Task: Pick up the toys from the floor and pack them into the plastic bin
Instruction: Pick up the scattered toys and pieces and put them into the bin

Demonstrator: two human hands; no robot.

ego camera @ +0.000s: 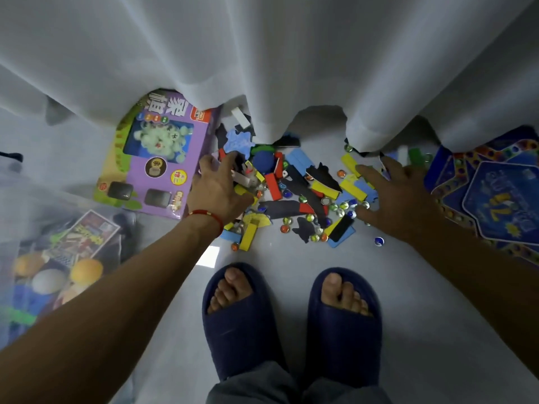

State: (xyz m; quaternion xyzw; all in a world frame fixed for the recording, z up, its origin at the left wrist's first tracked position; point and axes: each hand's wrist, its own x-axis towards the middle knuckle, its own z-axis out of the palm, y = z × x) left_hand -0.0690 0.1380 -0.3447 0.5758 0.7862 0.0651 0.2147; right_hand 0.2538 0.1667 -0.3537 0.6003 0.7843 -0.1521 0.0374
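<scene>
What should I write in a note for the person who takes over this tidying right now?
Left hand: fingers curled into the left side of the toy pile; whether it grips a piece, I cannot tell.
Right hand: open, fingers spread over the pile's right side.
Bin: at far left, already holds some toys.
Left to do: loose pieces and marbles, purple box, blue game board, all on the floor.

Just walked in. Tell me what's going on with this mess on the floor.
A person stands over a pile of foam pieces and marbles by the curtain. The left hand reaches into the pile's left edge; the right hand spreads over its right side. A purple game box and blue game board lie alongside; the plastic bin already holds toys.
</scene>
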